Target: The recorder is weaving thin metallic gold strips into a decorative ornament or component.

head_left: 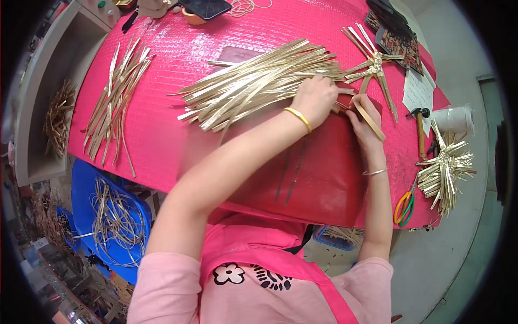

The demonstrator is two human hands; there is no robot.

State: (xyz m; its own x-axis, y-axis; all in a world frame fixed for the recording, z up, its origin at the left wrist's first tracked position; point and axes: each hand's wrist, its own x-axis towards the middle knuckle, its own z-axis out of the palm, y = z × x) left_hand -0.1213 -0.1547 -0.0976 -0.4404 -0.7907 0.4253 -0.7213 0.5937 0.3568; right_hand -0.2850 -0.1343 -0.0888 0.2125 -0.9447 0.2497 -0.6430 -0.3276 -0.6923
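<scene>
A thick pile of flat gold strips (253, 81) lies across a dark red mat (324, 178) in front of me. At the pile's right end my left hand (315, 98) is closed, fingers bent around strip ends that I see only in part. My right hand (366, 120) is close beside it, thumb and fingers pinched on a strip. A tan strip (370, 117) curves over the back of that hand. Between the two hands short strip pieces show, partly hidden by the fingers. Just beyond them lies a star-shaped piece of crossed gold strips (376, 62).
A looser bundle of strips (116, 97) lies left on the pink table cover (162, 70). At right are a hammer (421, 132), scissors (404, 208), a white tub (454, 120) and a stack of woven gold pieces (445, 167). A blue bin (81, 189) holding coiled strips stands lower left.
</scene>
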